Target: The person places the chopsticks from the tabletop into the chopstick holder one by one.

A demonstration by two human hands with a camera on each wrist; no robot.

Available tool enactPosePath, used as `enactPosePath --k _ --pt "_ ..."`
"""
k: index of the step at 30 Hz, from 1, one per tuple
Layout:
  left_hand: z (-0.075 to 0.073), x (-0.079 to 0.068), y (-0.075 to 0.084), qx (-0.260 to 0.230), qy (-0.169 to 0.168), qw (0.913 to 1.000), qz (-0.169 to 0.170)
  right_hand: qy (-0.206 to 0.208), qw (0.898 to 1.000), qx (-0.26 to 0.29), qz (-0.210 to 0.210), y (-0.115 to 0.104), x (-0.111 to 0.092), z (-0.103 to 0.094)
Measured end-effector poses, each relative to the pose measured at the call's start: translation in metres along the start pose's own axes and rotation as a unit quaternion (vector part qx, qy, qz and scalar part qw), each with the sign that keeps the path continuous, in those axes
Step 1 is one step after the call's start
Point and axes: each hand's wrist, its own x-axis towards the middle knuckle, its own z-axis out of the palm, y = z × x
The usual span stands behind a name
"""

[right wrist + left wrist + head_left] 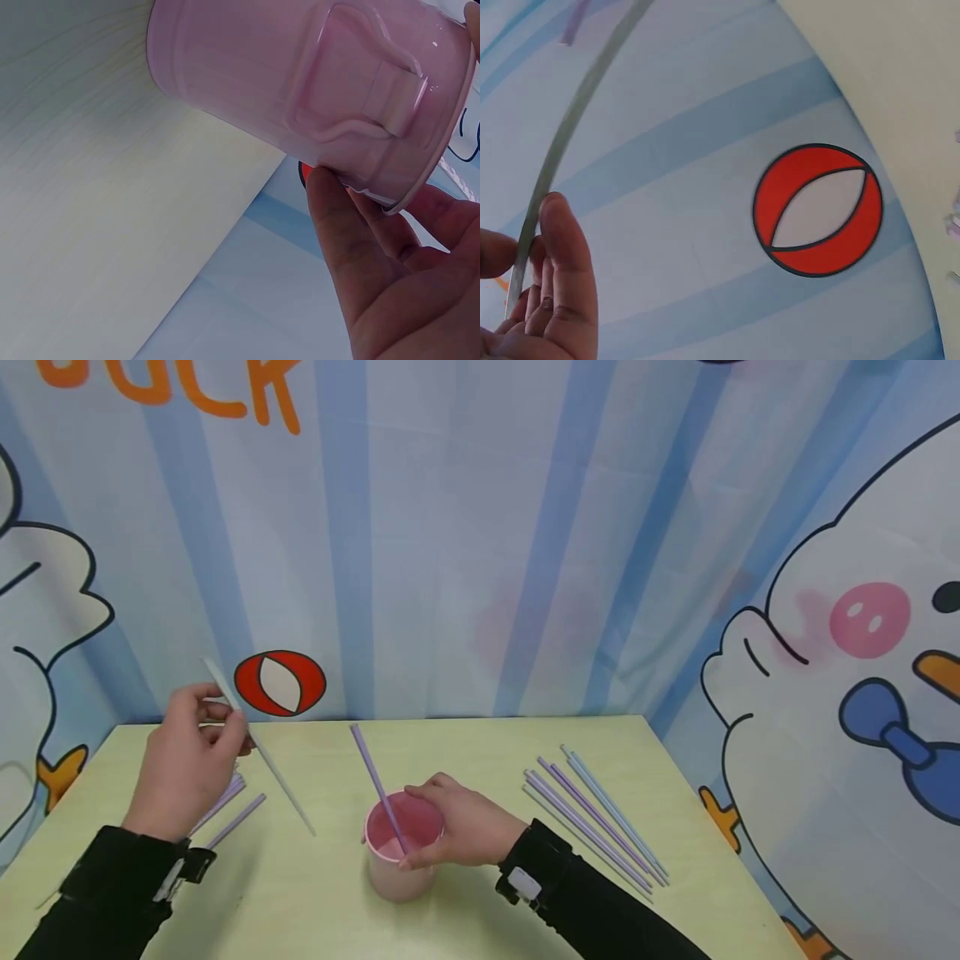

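My left hand (pixel 186 764) pinches a long pale straw (pixel 283 785) between thumb and fingers, above the left part of the table. The straw slants, its lower end pointing toward the bucket; the left wrist view shows the same pale straw (pixel 574 112) rising from the fingertips. With my right hand (pixel 474 827) I grip the rim of a small pink bucket (pixel 399 881). One purple straw (pixel 367 756) leans inside it, sticking out over the rim. In the right wrist view the bucket (pixel 232 67) shows a side bracket, with fingers at its rim.
Several purple straws (pixel 238 820) lie on the table under my left hand, partly hidden. At the right lie several purple, blue and grey straws (pixel 592 827). A printed curtain (pixel 450 568) hangs behind the pale yellow table (pixel 315 910).
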Motion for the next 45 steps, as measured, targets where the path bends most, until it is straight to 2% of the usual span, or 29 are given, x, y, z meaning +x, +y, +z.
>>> enactPosePath --k 4,8,12,18,29,45 --pt "-0.001 0.002 0.014 -0.019 0.017 0.9997 0.002 0.001 1.000 -0.001 -0.003 0.001 0.000 0.001" --pt "0.003 0.002 0.025 -0.047 0.028 0.9981 0.027 0.001 1.000 0.000 -0.002 0.001 0.000 0.001" --pt "0.012 0.003 0.032 -0.072 0.028 0.9960 0.045 0.001 1.000 0.000 -0.002 0.000 -0.001 0.000" --pt "0.033 0.003 0.038 -0.094 0.013 0.9944 0.045 0.001 1.000 0.004 0.000 0.000 -0.001 0.000" --pt "0.062 -0.001 0.035 -0.083 -0.032 0.9958 0.019 0.003 1.000 -0.002 -0.008 0.000 0.000 0.000" --pt "0.100 -0.013 0.018 -0.014 -0.073 0.9972 -0.009 0.010 1.000 -0.008 -0.016 0.001 0.000 0.001"
